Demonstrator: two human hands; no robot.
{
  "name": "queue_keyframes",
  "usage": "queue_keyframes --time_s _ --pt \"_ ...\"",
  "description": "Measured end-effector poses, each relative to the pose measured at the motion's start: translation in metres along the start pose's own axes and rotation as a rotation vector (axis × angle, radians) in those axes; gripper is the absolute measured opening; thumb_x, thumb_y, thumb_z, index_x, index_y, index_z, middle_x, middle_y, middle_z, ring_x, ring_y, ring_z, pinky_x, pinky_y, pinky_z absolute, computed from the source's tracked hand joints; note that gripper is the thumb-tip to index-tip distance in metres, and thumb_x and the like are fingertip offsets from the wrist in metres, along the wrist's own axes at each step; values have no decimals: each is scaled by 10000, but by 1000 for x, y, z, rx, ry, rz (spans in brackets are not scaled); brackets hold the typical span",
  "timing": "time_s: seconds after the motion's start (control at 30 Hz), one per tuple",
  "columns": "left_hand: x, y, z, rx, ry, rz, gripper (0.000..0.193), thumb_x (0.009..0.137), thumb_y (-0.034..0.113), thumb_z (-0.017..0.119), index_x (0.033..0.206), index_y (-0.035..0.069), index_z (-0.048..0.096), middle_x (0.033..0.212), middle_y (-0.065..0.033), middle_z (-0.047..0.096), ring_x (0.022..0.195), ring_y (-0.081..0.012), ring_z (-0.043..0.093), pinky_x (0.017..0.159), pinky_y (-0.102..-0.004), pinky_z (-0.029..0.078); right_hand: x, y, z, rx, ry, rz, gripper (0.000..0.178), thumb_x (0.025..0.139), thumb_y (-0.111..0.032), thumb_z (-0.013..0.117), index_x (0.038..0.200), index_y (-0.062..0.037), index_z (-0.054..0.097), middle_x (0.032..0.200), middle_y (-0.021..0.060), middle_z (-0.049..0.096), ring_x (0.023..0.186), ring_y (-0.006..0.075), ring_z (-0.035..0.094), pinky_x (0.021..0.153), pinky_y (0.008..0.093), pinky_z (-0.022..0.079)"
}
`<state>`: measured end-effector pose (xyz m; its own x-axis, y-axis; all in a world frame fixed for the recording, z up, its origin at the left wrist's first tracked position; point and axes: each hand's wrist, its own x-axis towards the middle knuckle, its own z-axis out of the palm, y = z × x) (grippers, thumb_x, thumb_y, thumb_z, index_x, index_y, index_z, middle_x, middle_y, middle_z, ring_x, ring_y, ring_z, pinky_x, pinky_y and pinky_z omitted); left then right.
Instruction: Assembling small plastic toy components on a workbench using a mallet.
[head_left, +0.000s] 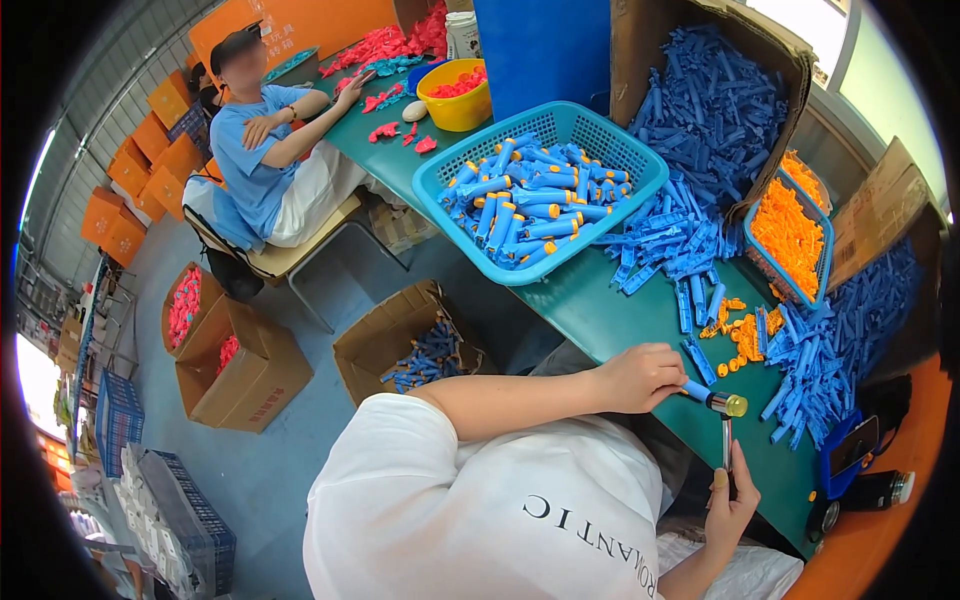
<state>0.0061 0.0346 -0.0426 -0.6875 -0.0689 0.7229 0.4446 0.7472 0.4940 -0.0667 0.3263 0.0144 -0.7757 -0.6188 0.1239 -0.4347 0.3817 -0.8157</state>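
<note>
At the table's near edge my left hand is closed on a blue plastic tube, held roughly level and pointing right. My right hand grips the metal handle of a small hammer with a yellow face. The hammer's head is at the tube's right end; whether they touch I cannot tell. Just beyond my hands lie loose blue half-shells and small orange parts. To their right a heap of blue parts spreads over the green tabletop.
A turquoise basket holds blue tubes with orange ends. Behind are a tipped carton of blue parts and a basket of orange pieces. An open carton sits on the floor. A person is seated at far left near a yellow bowl.
</note>
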Motion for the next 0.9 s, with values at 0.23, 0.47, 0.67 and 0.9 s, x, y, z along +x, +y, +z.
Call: queue_keyframes --time_s 0.23,0.47,0.67,0.9 --pt "0 -2 -2 2 0 -11 158 787 24 767 940 42 728 953 -49 690 861 -252 647 730 -357 544 4 13 2 -35 32 -140 430 981 -64 636 1411 -54 626 744 -14 565 536 31 424 449 210 326" --pt "3 1 1 -22 21 1 133 798 38 765 910 57 695 912 -51 665 821 -273 620 715 -385 526 0 -5 0 0 36 -64 427 953 -25 639 1380 -15 634 851 50 660 640 83 520 548 240 397" --pt "3 6 -2 -1 -7 -48 129 809 23 771 925 52 722 926 -79 704 837 -281 667 725 -385 550 -4 -8 -7 -47 69 -8 407 912 14 660 1318 28 656 1094 194 741 958 233 697 888 318 511" --pt "9 7 -11 13 -37 -84 118 791 -6 780 875 33 708 942 -114 725 838 -317 680 719 -393 548 11 -28 -3 -186 106 -184 477 888 67 663 1351 -47 660 804 119 603 671 165 503 636 270 424"
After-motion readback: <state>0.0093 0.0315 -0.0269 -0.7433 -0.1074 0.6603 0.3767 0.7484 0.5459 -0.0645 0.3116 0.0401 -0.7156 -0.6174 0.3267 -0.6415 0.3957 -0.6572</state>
